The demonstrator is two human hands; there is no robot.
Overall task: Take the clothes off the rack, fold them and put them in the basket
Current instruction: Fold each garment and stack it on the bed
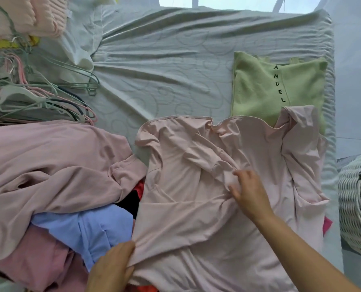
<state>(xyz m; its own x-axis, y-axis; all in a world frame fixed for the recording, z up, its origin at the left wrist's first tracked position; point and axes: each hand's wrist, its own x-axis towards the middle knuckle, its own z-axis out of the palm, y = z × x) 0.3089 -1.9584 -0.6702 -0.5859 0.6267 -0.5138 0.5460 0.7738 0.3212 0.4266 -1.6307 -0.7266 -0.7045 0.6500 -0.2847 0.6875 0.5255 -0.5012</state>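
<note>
The pale pink top (217, 186) lay spread on the bed (164, 60), thin, limp and light by the look of it, best taken at hem or shoulder seams. The left hand (112, 264) pinched its hem; the right hand (249, 190) had its fingers (236, 172) gathering a fold. One folded green top (276, 85) lay beyond the fingers, one woven basket (354, 207) to their right.

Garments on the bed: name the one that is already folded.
The green top with black letters, lying flat at the far right of the bed. The pale pink top in both hands and the pile at left are still rumpled.
</note>
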